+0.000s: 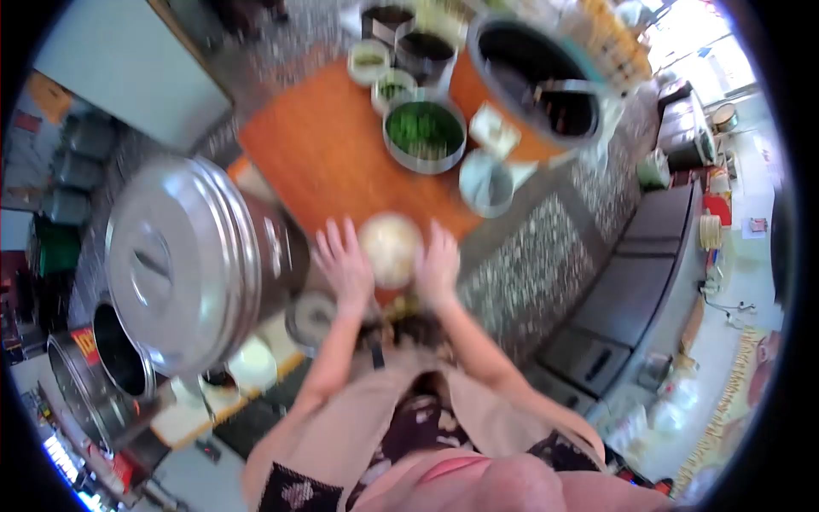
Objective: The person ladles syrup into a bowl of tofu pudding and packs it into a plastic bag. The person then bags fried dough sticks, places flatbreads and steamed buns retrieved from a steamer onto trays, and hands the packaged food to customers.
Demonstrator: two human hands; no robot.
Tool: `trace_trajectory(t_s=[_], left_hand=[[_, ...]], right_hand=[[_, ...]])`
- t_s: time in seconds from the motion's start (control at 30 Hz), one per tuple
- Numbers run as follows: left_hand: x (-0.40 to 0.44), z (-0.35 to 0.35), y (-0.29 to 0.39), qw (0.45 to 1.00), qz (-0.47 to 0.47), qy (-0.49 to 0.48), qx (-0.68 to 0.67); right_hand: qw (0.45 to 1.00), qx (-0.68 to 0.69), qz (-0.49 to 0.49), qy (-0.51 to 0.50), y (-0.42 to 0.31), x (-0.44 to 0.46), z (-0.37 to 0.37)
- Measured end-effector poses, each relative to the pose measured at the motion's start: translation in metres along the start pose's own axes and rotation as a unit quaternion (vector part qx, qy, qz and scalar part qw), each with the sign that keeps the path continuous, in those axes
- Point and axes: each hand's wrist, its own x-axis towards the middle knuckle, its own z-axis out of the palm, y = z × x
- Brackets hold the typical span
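Observation:
A round bowl with pale, blurred contents sits at the near edge of an orange-brown table. My left hand lies at the bowl's left side, its fingers spread and pointing forward. On the other side, my right hand is close against the bowl, fingers stretched forward and slightly smeared by motion. Whether either hand bears any of the bowl's weight I cannot tell. Beyond them on the table stands a metal bowl of chopped greens. Two smaller bowls, one with pale bits and one with greens, are behind it.
A large lidded steel pot rises at my left. At the table's far right stands a big dark-mouthed tub with a handled utensil across it. Nearer are a translucent container and a white packet. A grey counter runs along the right.

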Motion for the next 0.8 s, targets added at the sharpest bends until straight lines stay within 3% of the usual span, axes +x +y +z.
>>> trace_trajectory(t_s=[0.03, 0.1, 0.17, 0.53, 0.73, 0.8], left_hand=[[0.0, 0.003, 0.003, 0.998, 0.044, 0.015, -0.043], [-0.003, 0.012, 0.012, 0.991, 0.132, -0.009, -0.031], [-0.003, 0.017, 0.022, 0.984, 0.166, -0.008, 0.064], [-0.004, 0.041, 0.018, 0.986, 0.158, -0.05, -0.025], [0.001, 0.039, 0.027, 0.984, 0.148, -0.047, 0.091], [0.011, 0.052, 0.027, 0.987, 0.144, -0.036, 0.064]], right_hand=[[0.996, 0.068, -0.064, 0.015, 0.0, 0.001, 0.005], [0.983, 0.042, -0.174, -0.029, -0.013, 0.008, 0.008], [0.978, 0.027, -0.192, -0.08, -0.017, 0.007, 0.013], [0.97, 0.094, -0.216, -0.057, 0.001, 0.004, 0.025], [0.982, 0.035, -0.179, -0.041, 0.006, 0.001, 0.035], [0.979, 0.08, -0.185, -0.029, 0.01, 0.01, 0.041]])
